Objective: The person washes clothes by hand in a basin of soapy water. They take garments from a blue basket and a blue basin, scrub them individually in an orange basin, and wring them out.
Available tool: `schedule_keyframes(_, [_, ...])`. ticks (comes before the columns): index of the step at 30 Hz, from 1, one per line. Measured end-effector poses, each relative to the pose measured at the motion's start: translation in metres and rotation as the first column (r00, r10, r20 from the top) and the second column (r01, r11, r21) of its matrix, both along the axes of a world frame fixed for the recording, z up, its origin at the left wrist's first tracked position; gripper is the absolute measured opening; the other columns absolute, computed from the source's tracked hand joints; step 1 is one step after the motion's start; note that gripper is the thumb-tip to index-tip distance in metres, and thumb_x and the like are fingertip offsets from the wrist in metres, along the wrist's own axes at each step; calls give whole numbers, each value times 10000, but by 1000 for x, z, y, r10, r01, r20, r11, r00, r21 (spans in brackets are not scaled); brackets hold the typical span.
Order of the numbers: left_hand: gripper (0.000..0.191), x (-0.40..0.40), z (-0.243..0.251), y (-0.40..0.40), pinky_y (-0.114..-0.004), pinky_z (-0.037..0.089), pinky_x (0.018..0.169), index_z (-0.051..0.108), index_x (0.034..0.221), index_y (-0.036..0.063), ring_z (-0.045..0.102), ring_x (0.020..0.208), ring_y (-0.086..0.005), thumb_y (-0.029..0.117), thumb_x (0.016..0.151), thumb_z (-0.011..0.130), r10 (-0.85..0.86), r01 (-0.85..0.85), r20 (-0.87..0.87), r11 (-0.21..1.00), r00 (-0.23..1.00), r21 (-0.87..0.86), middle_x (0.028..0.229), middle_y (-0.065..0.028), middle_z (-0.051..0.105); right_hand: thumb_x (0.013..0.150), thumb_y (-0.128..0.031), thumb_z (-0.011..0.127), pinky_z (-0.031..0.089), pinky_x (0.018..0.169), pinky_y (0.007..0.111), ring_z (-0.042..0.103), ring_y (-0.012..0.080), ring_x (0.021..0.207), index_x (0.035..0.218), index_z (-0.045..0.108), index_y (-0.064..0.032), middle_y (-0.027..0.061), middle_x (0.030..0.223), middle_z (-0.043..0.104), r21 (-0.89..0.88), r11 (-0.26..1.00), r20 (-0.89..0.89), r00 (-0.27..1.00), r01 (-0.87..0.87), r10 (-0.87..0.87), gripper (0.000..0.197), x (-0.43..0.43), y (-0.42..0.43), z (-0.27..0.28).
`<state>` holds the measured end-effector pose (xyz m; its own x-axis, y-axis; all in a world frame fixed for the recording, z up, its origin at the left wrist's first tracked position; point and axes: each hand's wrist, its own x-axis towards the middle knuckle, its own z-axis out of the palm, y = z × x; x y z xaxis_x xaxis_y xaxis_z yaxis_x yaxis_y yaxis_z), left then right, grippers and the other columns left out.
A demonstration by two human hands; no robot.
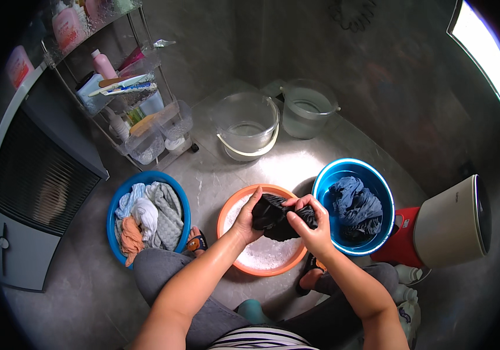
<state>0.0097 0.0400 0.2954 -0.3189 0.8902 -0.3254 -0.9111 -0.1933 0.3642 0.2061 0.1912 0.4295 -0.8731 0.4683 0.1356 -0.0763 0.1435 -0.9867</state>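
A wet black cloth (278, 218) is bunched between my two hands, above an orange basin (272, 272) of sudsy water (267, 253). My left hand (246, 218) grips its left side with the thumb pointing up. On the other side my right hand (313, 225) has its fingers curled over the cloth. Just right of that hand stands a blue basin (320, 175) holding dark blue wet clothing (355, 201) and a black piece. To the left, another blue basin (112, 210) contains grey, white, orange and light blue laundry (162, 214).
Two clear plastic buckets (248, 131) (309, 113) stand behind the orange basin. A wheeled rack (145, 26) with bottles and bins is at back left, beside a grey cabinet (27, 249). At right are a beige and red bin (447, 223) and several white bottles (407, 274).
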Motion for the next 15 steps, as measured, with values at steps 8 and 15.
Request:
schedule_keyframes(8, [342, 23, 58, 9, -427, 725, 1218, 921, 1440, 48, 872, 1362, -190, -75, 1122, 888, 220, -391, -676, 914, 703, -108, 1388, -82, 932, 1317, -256, 832, 688, 1275, 484, 861, 236, 1380, 1413, 814, -184, 38, 1389, 880, -886, 453, 40, 989, 101, -141, 122, -14, 35, -81])
schedule_keyframes(15, [186, 59, 108, 2, -621, 700, 1348, 888, 1058, 86, 925, 1239, -458, -24, 910, 916, 143, -308, -955, 925, -262, 223, 1208, -135, 957, 1332, -305, 829, 764, 1156, 472, 914, 235, 1233, 1522, 879, -79, 96, 1361, 933, -837, 547, 121, 968, -21, 221, 300, -53, 70, -111])
